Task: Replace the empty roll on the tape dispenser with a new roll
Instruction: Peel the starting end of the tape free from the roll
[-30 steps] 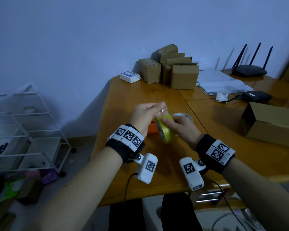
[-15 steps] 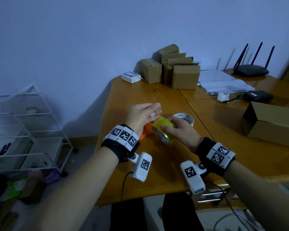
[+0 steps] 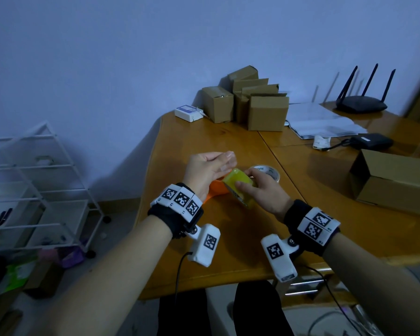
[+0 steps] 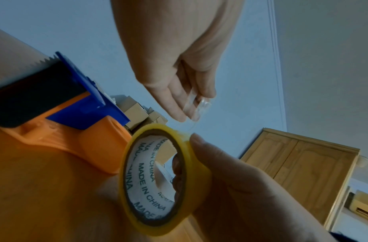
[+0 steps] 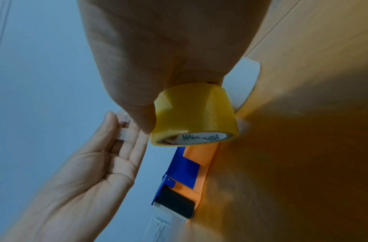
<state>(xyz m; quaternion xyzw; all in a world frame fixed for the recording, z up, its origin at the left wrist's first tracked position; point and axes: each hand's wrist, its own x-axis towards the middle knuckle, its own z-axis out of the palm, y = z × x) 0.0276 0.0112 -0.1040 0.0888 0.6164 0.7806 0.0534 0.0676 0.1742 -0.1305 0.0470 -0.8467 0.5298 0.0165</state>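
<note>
My right hand [image 3: 252,190] grips the new yellow tape roll [image 3: 238,187] just above the table, thumb on its outer band [image 4: 199,147] and fingers through the core. The roll [image 5: 193,114] has a white core printed MADE IN CHINA. My left hand [image 3: 218,163] is held flat beside the roll, fingers straight, with the clear tape end [image 4: 197,101] stuck across its fingertips [image 5: 122,129]. The orange dispenser [image 3: 216,190] lies on the table under both hands. Its blue guard [image 4: 85,91], black roller [image 5: 174,206] and toothed blade show. The empty white core [image 3: 267,172] lies flat behind the roll.
Several cardboard boxes [image 3: 267,112] stand at the back of the wooden table [image 3: 204,251], with papers [image 3: 325,122], a black router [image 3: 361,105] and a larger box [image 3: 398,180] to the right. A white wire rack [image 3: 34,185] stands on the floor at left.
Both hands have come down and slightly left, bringing the yellow roll close over the orange dispenser. The roll has tipped, and the left hand's fingers have straightened.
</note>
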